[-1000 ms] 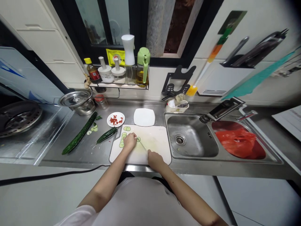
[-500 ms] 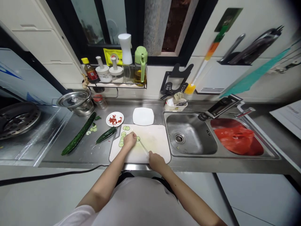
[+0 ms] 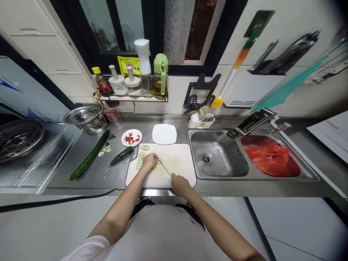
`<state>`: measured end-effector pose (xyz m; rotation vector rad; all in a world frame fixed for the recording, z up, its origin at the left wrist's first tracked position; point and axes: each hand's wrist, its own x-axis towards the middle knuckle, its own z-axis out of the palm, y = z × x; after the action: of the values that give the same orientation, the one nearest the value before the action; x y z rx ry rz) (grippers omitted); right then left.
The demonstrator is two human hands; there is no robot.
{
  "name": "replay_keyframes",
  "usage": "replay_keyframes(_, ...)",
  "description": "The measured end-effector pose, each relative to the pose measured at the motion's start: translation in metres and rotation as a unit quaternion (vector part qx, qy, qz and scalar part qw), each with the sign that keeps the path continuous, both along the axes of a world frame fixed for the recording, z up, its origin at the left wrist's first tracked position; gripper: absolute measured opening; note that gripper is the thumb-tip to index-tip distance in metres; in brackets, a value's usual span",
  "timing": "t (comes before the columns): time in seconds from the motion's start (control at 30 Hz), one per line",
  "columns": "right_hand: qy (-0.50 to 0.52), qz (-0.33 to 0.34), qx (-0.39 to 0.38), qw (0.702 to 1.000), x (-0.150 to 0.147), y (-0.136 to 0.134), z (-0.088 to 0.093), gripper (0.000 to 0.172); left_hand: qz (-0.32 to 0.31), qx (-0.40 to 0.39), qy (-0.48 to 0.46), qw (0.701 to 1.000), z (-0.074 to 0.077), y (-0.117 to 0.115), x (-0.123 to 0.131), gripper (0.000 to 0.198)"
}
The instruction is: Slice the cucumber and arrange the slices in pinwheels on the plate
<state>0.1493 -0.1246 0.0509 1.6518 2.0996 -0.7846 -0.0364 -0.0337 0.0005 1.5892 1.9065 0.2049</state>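
On the white cutting board (image 3: 181, 159), a thin round cucumber slice (image 3: 159, 161) lies at the fingertips of my left hand (image 3: 150, 160), whose fingers are closed at its edge. My right hand (image 3: 180, 184) grips the handle of a knife (image 3: 165, 169). The narrow blade points away and to the left, its tip at that slice. A row of cucumber slices (image 3: 140, 160) overlaps left of my left hand, and a few more slices (image 3: 145, 148) lie at the board's far left corner. Beside the board rests a cut piece of cucumber (image 3: 121, 156).
Farther left are a long cucumber (image 3: 89, 156) and a lidded steel pot (image 3: 86, 117). Behind the board stand a plate (image 3: 123, 138) of chopped red pieces and a white square dish (image 3: 164, 134). To the right is the sink (image 3: 220, 156), with a red bag (image 3: 268, 157) in its second basin.
The camera view has shifted slightly, so everything appears a little farther left. Both hands, the knife and the slice keep nearly the same places on the board.
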Motion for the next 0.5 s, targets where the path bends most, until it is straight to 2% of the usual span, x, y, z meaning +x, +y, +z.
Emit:
replay_keyframes(0.27, 0.003, -0.003, 0.009, 1.000, -0.0028, -0.0008, -0.0019, 0.029, -0.006, -0.015, 0.023, 1.000, -0.0013, 0.0023, 0.0018, 0.021)
replay_keyframes(0.5, 0.009, -0.005, 0.002, 1.000, -0.0026, 0.0023, 0.0025, 0.030, -0.022, -0.027, 0.033, 0.999, 0.0040, 0.0057, 0.0017, 0.020)
